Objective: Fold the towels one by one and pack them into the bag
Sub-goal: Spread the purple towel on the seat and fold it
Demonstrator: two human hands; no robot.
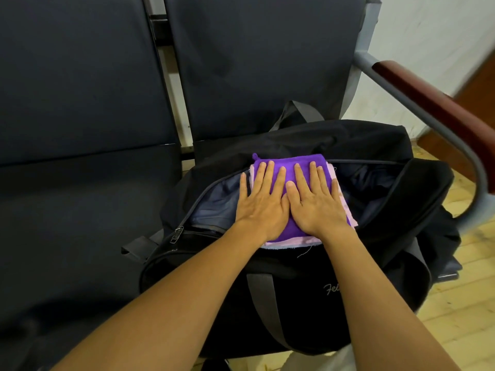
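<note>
My fingers lie straight and spread, grasping nothing: the left hand and the right hand press flat, side by side with thumbs touching, on the purple towel. That towel tops a folded stack with a pale pink towel showing beneath at 6 o'clock and 3 o'clock, and the stack sits in the unzipped mouth of the black bag.

I judge this to be the packing press. To do it well I would push evenly with both palms so the stack sinks level into the bag, keep the folded edges square, and steer clear of the zipper at 9 o'clock.

Pale script on the bag's front at 6 o'clock begins "Fel"; my right forearm hides the rest. The bag rests on a dark seat.
</note>
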